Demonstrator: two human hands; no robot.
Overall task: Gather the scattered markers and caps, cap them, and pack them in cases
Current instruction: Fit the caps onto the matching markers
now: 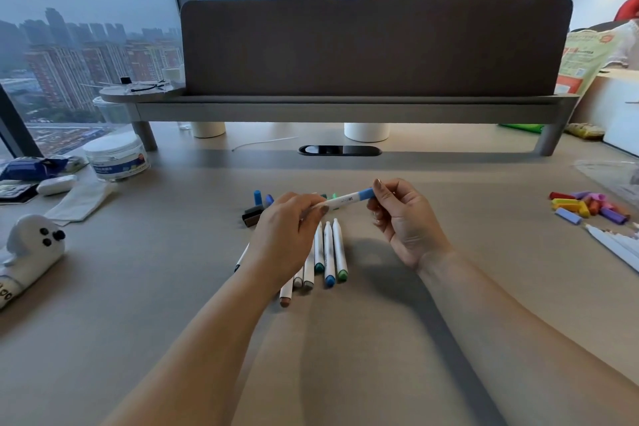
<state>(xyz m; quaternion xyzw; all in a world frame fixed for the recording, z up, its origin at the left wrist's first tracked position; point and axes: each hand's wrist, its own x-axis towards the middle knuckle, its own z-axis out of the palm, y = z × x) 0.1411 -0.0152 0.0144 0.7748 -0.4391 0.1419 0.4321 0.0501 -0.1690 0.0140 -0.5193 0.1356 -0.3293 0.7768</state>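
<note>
**Holding one marker between both hands above the gathered row**

At the far left edge of the desk (449,304) lies an animal-shaped white pouch (27,252); it may be one of the cases, though I cannot tell for sure. Behind it stands a lidded tub (117,156).

Toward the middle, a few loose caps (257,205), blue and dark, sit just behind the left hand (287,235). This hand's fingers are curled, pinching the white barrel of a marker (340,201) held in the air. Under and beside the hand, a row of markers (328,252) lies side by side on the desk, coloured ends toward the person.

The raised marker runs nearly level to the right, where its blue cap (366,194) is pinched between the thumb and fingertips of the right hand (404,221). The other fingers are loosely curled. The cap looks seated or nearly so.

Such a marker should be light, stiff and smooth-sided. A firm pinch on the barrel near the cap, with a straight push along its length, seems best. A skewed push could slip off the plastic.

Well apart at the far right lies a heap of bright caps (587,206), with more white barrels (615,247) just beside it.
</note>
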